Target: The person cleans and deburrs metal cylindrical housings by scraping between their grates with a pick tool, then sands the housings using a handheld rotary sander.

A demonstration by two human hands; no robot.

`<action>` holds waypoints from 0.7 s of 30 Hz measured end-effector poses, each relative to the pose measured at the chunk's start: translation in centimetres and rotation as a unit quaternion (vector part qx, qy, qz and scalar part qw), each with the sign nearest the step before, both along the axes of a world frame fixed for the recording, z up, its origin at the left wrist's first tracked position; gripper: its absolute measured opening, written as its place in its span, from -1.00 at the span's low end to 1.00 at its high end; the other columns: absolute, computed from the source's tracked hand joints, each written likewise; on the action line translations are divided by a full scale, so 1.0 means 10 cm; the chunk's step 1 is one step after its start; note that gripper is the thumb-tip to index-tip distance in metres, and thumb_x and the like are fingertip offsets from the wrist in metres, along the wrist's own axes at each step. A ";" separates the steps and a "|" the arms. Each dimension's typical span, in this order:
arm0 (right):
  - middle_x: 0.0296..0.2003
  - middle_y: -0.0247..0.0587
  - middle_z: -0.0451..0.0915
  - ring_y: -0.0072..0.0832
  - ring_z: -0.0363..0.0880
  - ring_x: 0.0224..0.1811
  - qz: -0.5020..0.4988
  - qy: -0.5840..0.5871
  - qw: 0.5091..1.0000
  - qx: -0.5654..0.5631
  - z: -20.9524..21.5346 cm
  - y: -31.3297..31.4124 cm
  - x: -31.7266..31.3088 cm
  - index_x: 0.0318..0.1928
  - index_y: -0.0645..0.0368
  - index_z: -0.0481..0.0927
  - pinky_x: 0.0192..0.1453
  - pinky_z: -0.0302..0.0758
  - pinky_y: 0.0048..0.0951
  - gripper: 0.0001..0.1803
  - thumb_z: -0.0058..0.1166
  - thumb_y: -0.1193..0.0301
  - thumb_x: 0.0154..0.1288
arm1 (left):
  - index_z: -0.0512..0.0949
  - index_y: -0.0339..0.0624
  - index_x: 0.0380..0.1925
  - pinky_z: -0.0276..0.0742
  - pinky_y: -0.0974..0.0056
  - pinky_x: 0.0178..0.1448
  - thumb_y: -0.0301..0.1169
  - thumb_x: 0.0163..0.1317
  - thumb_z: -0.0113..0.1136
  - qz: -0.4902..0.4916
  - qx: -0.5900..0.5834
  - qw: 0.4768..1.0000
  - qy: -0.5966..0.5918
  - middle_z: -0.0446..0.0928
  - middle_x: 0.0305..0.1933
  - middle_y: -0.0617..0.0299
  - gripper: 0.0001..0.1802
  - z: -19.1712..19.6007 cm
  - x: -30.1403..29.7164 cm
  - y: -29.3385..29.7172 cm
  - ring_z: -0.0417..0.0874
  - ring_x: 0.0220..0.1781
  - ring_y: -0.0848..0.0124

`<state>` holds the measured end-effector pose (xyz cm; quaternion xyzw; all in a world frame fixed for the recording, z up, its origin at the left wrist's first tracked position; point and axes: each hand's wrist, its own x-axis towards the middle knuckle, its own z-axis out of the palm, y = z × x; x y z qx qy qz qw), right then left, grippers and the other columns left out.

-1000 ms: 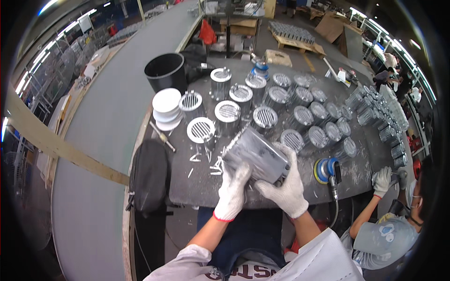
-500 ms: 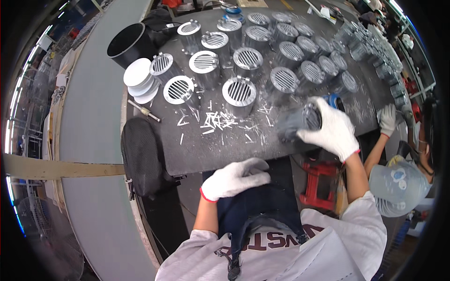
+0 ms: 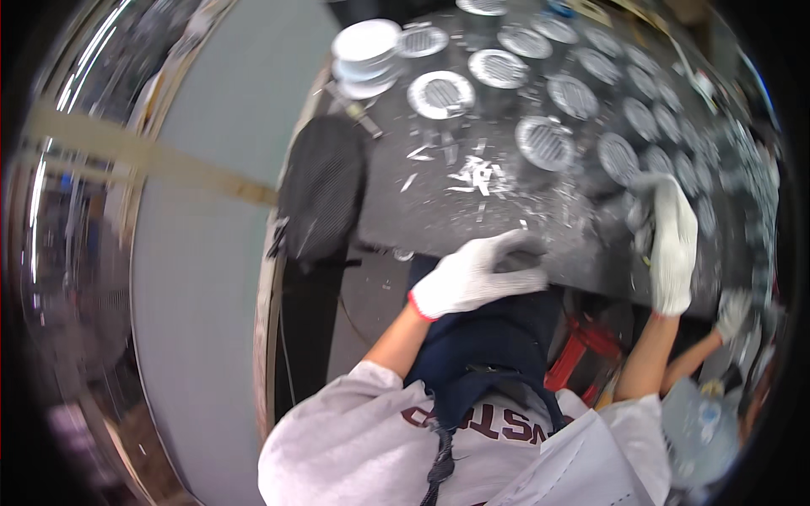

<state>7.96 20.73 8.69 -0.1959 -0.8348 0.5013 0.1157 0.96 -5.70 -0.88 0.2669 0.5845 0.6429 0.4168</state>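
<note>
My right hand [image 3: 672, 244], in a white knitted glove, curls round a smoky clear cylinder [image 3: 639, 218] above the right front of the table. Motion blur and the hand itself hide much of that cylinder. My left hand [image 3: 477, 277], gloved likewise, hovers at the table's front edge. Its thumb and fingers are apart, and nothing shows between them. Beyond the hands stand several clear cylinders topped with round slotted metal grilles, the closest grille [image 3: 545, 143] lying ahead of my left hand. White slivers [image 3: 479, 174] are scattered on the dark tabletop [image 3: 405, 202].
At the far left, white discs [image 3: 366, 42] are stacked near a small rod-like tool [image 3: 363, 116]. A black mesh bag [image 3: 322, 185] lies along the table's left edge. A red metal stand [image 3: 582, 347] is below the front edge. At right is a co-worker's gloved hand [image 3: 732, 314].
The view has swung, moving the table contents right and up in the picture. My right hand has come closer to my body with the cylinder. My left hand's fingers have spread wider.
</note>
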 end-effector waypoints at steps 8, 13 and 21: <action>-0.33 -0.08 0.66 -0.64 0.49 -0.59 0.141 0.120 0.903 -0.388 -0.42 -1.26 -0.60 -0.01 0.29 0.52 -0.52 0.46 -0.62 -0.31 -0.40 -0.14 0.68 | 0.51 -0.41 0.27 0.51 0.22 0.37 -0.38 0.45 0.31 0.060 0.098 0.992 -0.053 0.67 0.14 0.13 -0.52 -0.12 0.00 -0.07 0.60 0.19 0.44; -0.20 -0.13 0.69 -0.55 0.64 -0.25 0.207 0.115 0.932 -0.275 -0.44 -1.49 -0.82 -0.03 0.32 0.59 -0.08 0.59 -0.48 -0.27 -0.31 -0.17 0.65 | 0.58 -0.41 0.19 0.55 0.31 0.23 -0.37 0.47 0.28 0.137 0.116 0.979 -0.097 0.71 0.03 0.22 -0.60 -0.16 -0.12 -0.40 0.63 0.06 0.55; -0.16 -0.20 0.71 -0.51 0.67 -0.11 0.266 -0.003 0.959 -0.096 -0.27 -1.63 -1.21 -0.10 0.31 0.72 -0.04 0.59 -0.47 -0.83 0.15 0.61 0.32 | 0.61 -0.39 0.15 0.55 0.33 0.19 -0.41 0.47 0.26 0.206 0.089 0.972 -0.067 0.71 0.00 0.18 -0.65 -0.38 -0.61 -0.84 0.63 0.05 0.54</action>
